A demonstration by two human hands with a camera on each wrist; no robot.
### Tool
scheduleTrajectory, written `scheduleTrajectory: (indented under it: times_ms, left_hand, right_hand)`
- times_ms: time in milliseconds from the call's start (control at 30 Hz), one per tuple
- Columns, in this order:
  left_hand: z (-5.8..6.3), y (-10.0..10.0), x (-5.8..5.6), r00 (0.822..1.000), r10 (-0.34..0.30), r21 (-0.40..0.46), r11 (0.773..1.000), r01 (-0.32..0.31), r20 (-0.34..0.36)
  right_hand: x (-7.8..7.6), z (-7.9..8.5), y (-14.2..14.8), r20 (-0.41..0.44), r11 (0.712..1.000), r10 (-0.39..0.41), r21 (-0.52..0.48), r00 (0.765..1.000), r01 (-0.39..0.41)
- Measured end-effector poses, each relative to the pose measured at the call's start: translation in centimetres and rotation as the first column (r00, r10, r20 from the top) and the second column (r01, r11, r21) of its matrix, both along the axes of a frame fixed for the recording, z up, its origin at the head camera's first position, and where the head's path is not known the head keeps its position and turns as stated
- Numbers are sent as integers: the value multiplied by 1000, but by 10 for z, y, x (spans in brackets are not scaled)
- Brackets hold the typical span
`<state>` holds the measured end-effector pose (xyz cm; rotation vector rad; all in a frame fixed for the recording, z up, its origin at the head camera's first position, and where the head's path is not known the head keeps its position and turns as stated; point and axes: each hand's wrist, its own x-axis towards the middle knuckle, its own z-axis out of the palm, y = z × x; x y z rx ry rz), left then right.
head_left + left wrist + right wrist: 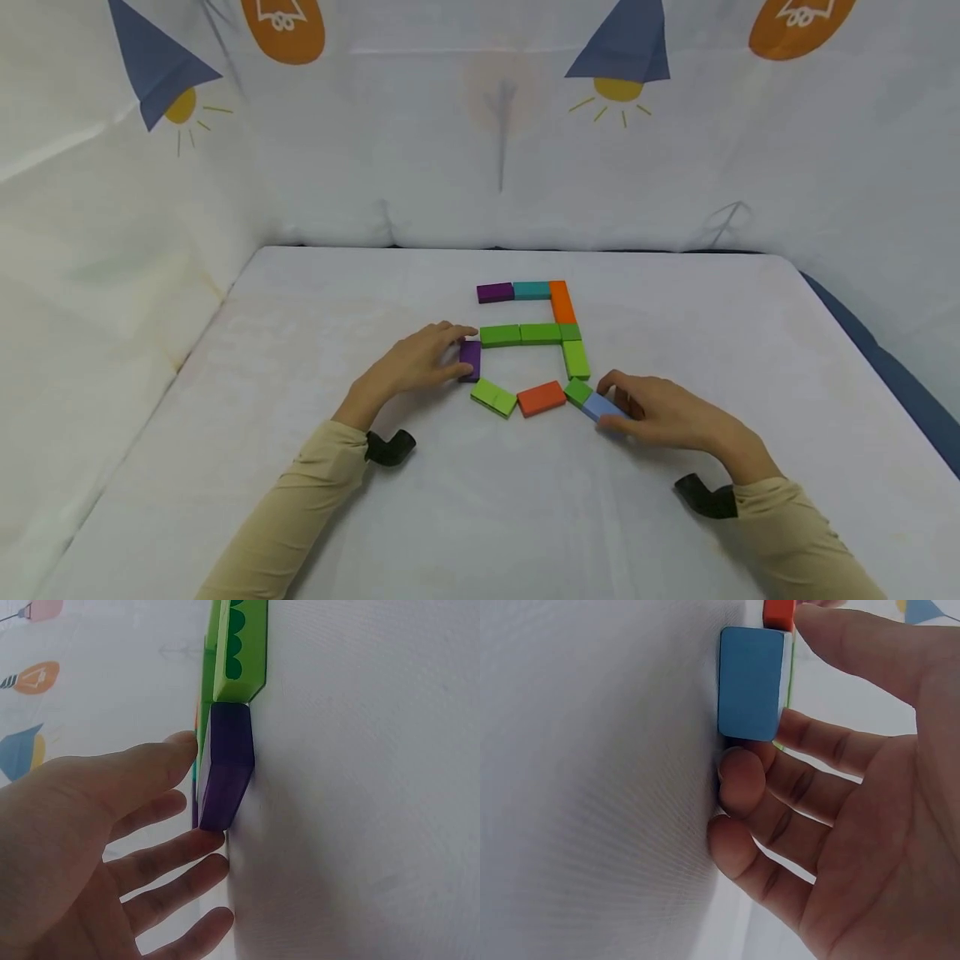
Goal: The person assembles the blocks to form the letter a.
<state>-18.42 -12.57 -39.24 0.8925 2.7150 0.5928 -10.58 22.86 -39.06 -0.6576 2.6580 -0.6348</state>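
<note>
At the left of a block outline, my left hand [416,358] reaches to a purple block [470,361]. Its fingers are mostly straight; the thumb lies beside the block's top and a fingertip is at its end in the left wrist view. My right hand [663,412] holds a blue block [600,407] between thumb and curled fingers at the lower right. That block's blue end shows in the right wrist view. A green block [578,391] adjoins it, with a red-orange block [542,399] to the left. Near the purple block lies a light green block [493,397].
Above, green blocks [540,334] form a row, with another light green block [576,360] below its right end. An orange block [562,302], a teal block [532,291] and a dark purple block [495,292] form the top. All lie on a white-covered table [337,292].
</note>
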Motion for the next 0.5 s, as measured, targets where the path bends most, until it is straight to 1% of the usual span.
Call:
scheduleTrajectory:
  times_ms: [300,500]
  left_hand:
    - [1,2,-1,1000,1,-17,1000,-1,-1]
    - [-2,3,-1,1000,-7,-17,1000,6,-24]
  right_hand:
    - [-2,-1,2,-15,1000,14,9,1000,-14]
    - [-4,-2,2,-13,1000,17,18,1000,-17]
